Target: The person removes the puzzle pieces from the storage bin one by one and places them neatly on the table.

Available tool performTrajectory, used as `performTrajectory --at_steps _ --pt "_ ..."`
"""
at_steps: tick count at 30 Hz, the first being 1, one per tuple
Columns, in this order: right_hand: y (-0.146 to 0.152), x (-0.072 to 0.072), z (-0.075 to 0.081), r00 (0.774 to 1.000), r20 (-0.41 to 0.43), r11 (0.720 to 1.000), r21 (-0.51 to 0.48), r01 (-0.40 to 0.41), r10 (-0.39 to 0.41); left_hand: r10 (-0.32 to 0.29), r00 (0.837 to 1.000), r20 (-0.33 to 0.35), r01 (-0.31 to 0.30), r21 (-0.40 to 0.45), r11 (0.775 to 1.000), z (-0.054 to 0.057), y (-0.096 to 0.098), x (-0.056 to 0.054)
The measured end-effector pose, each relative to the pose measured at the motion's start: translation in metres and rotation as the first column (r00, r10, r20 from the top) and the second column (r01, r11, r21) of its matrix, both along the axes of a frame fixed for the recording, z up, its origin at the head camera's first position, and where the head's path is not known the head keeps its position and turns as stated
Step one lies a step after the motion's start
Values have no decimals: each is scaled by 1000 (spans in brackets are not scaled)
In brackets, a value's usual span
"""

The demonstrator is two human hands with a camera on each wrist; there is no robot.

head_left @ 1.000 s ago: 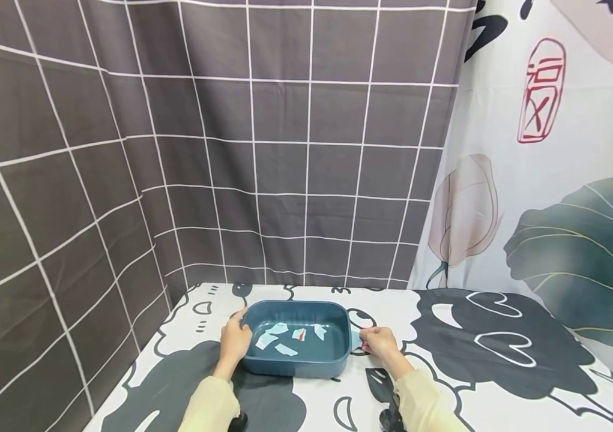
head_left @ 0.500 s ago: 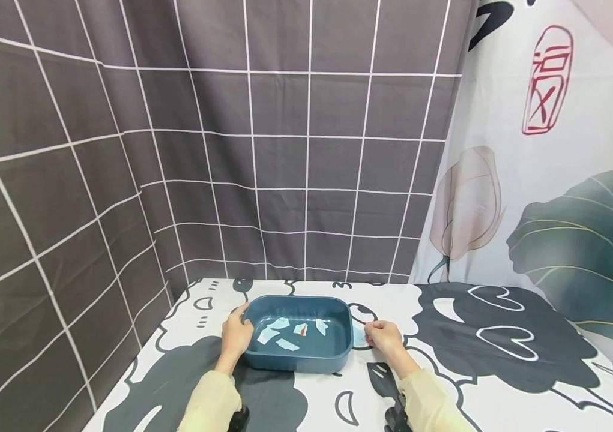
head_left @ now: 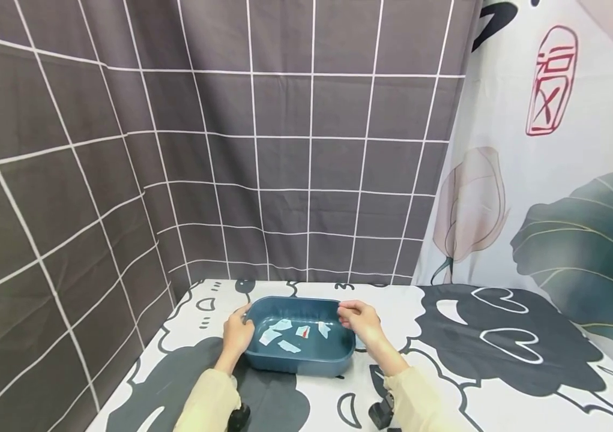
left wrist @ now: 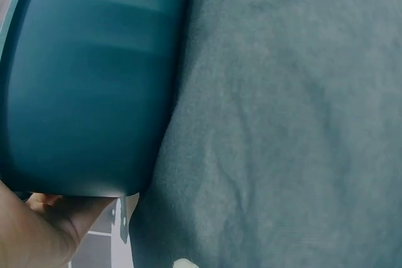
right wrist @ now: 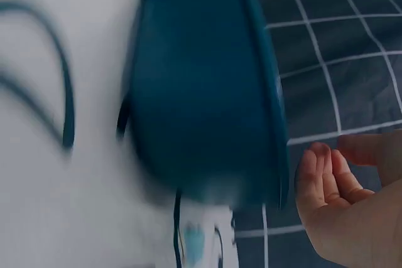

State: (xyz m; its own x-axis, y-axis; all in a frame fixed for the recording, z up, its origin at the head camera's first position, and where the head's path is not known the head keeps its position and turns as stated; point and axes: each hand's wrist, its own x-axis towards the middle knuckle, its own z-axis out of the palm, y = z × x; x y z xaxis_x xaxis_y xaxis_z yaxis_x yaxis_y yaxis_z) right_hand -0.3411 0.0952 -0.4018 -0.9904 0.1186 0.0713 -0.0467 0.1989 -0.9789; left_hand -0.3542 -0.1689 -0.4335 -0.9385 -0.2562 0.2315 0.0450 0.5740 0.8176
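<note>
A dark teal rectangular basin (head_left: 301, 365) stands on the patterned cloth, with several torn pale paper scraps (head_left: 288, 346) lying flat on its floor. One scrap (head_left: 303, 331) carries a red mark. At the basin's left end, my left hand (head_left: 237, 335) grips the rim and wall; the left wrist view shows the thumb side of this hand (left wrist: 38, 230) against the basin's end. Over the right rim hovers my right hand (head_left: 361, 319), fingertips curled in near the thumb. In the right wrist view that hand (right wrist: 348, 199) is beside the basin wall, and anything between its fingertips is hidden.
A light-blue patch (head_left: 360, 343) lies just right of the basin; whether it is paper or print is unclear. The black-and-white cartoon cloth (head_left: 317, 402) covers the table. A grey gridded curtain (head_left: 284, 162) hangs behind, a white floral one (head_left: 468, 204) to the right.
My right hand has risen from the cloth beside the basin to above its right rim, moving left and away from me. My left hand keeps its grip, and the basin stays put.
</note>
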Motion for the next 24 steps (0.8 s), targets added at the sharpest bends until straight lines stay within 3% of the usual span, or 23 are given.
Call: performTrajectory --at_steps 5,10,17,24 --pt "-28 3 -5 998 -5 997 -54 -59 59 -4 1000 1 4 10 1000 1 -3 -1" --pt "-50 4 -14 986 -9 986 -23 -164 164 -5 1000 12 4 19 1000 1 -6 -2" --pt "-72 -1 -22 943 18 937 114 -331 331 6 1000 9 -7 28 1000 3 -7 -3" --pt "-88 -9 -28 928 44 880 304 -365 370 3 1000 -16 -3 32 999 -3 -1 -3"
